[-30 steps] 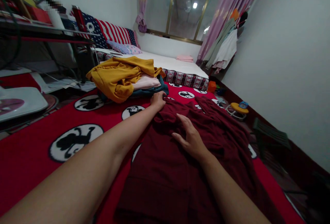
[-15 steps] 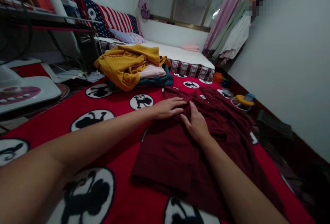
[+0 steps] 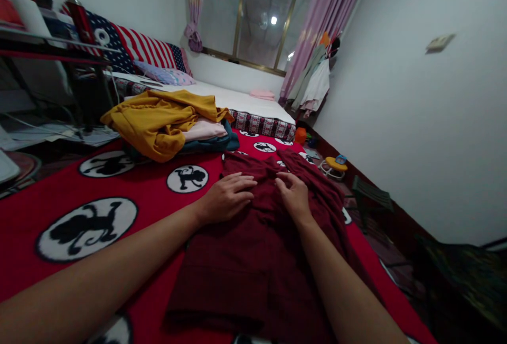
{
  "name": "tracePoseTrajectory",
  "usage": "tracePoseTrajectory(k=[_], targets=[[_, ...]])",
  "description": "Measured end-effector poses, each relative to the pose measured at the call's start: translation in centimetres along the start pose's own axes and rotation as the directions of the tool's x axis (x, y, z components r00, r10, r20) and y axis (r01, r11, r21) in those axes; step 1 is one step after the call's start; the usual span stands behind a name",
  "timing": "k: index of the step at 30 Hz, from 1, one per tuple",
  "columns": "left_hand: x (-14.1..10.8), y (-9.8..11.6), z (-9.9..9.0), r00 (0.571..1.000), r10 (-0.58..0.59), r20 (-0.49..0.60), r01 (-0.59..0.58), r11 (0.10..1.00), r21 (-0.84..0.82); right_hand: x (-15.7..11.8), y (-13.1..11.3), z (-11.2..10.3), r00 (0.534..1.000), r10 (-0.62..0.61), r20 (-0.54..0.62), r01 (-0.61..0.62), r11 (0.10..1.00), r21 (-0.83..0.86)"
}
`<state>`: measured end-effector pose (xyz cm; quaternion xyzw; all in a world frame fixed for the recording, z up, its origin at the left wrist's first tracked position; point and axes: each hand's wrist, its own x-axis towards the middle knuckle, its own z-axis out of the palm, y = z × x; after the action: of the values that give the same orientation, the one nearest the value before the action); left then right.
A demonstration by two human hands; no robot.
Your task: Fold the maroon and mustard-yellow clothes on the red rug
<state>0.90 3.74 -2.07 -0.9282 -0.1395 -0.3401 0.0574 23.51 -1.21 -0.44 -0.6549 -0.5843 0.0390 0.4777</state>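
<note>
A dark maroon garment [image 3: 225,270] lies spread, with some wrinkles, on a red blanket [image 3: 150,185] that has white circles and black figures. My left hand [image 3: 228,197] rests on the garment's upper left part, palm down, its fingers extended and slightly apart. To its right, my right hand [image 3: 293,193] is over the middle of the garment with bent fingers and a gap between thumb and forefinger. Neither hand visibly grips cloth. The two hands are apart.
A pile with a mustard garment [image 3: 158,122] on top sits at the back left. Behind it is a white-topped bed [image 3: 233,95]. A cluttered desk [image 3: 51,50] stands at the left, a yellow stool [image 3: 336,164] at the right.
The view has turned right and up. My hands have moved apart from each other on the garment, and the right fingers are more bent.
</note>
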Motion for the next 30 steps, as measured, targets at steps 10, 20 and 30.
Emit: tracePoseTrajectory(k=[10,20,30], targets=[[-0.4,-2.7,0.3,0.714,-0.696,-0.073,0.690,0.717,-0.092,2.3,5.1,-4.5,0.972,0.237,-0.003,-0.207,0.844,-0.494],[0.0,-2.4,0.1,0.810,-0.529,-0.253,0.460,0.841,-0.285,1.8,5.1,-4.4,0.983,0.111,-0.149,-0.161,0.909,-0.385],[0.2,-2.9,-0.3,0.584,-0.784,-0.211,0.643,0.606,-0.469,-0.3,-2.7,-0.8,0.952,-0.123,0.280,0.187,0.959,-0.214]])
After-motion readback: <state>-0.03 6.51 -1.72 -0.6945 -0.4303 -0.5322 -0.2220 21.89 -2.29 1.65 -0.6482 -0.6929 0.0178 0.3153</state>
